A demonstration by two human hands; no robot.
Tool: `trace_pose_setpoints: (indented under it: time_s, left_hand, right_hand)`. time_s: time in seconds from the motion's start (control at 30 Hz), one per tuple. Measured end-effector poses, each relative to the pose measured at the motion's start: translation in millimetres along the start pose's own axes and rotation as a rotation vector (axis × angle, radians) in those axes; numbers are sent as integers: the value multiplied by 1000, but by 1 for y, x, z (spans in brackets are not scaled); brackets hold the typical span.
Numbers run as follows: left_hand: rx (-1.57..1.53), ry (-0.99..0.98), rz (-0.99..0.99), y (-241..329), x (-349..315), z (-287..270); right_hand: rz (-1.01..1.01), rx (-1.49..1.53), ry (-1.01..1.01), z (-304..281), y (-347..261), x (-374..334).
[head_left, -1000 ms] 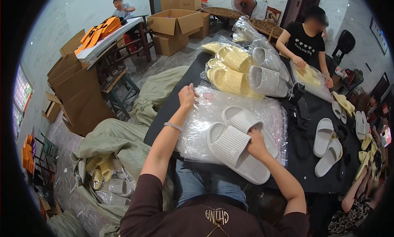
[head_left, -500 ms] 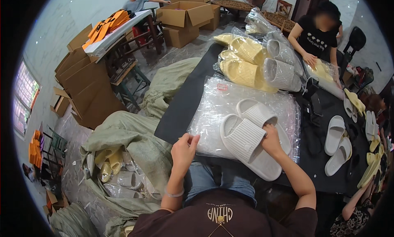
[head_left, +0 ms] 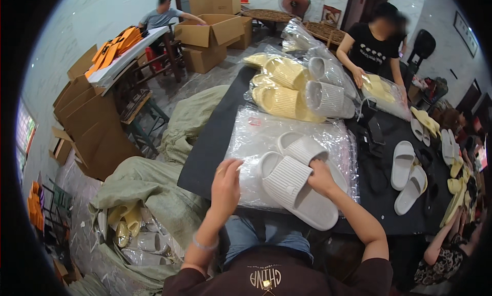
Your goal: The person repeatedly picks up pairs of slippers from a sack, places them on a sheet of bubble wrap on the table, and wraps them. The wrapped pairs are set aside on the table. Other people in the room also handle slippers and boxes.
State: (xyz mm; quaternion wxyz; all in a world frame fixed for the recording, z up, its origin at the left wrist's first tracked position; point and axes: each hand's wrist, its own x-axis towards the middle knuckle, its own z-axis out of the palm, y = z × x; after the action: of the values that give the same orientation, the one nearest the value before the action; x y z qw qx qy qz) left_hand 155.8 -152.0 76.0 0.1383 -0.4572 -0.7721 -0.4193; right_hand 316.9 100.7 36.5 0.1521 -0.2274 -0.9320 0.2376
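Observation:
My right hand (head_left: 322,177) is closed on a pair of light grey slippers, its fingers at the ribbed straps. The near slipper (head_left: 292,181) overlaps the other slipper (head_left: 297,142), and both lie tilted over a stack of clear plastic bags (head_left: 251,137). At the stack's left edge, my left hand (head_left: 228,181) has its fingers bent together in a pinch at the clear film. The exact contact of those fingertips is hard to see. Just beyond the stack are bagged yellow slippers (head_left: 279,101) and bagged grey slippers (head_left: 330,99).
Across the black table (head_left: 202,163), a co-worker handles a bag of yellow slippers (head_left: 382,88). Loose grey slippers (head_left: 408,178) lie at the right, near a black stand (head_left: 373,129). On the left, a green woven sack (head_left: 148,186) holds bagged slippers. Cardboard boxes (head_left: 205,58) stand farther back.
My left hand has risen slightly from the bag stack's near-left edge, fingers turned upward. My right hand keeps its hold on the slippers. The whole view has shifted a little.

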Motion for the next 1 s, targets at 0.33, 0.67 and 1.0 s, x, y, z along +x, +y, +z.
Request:
trace_pose_setpoints:
  time_s: [0.33, 0.67, 1.0]
  left_hand:
    - [564, -357, 127, -80, 42, 80]
    - [355, -451, 233, -107, 32, 78]
    - [321, -443, -13, -89, 44, 89]
  right_hand:
    - [-82, 176, 265, -7, -44, 8]
    - [-29, 82, 251, 79, -106, 67]
    - [168, -156, 237, 23, -42, 24]
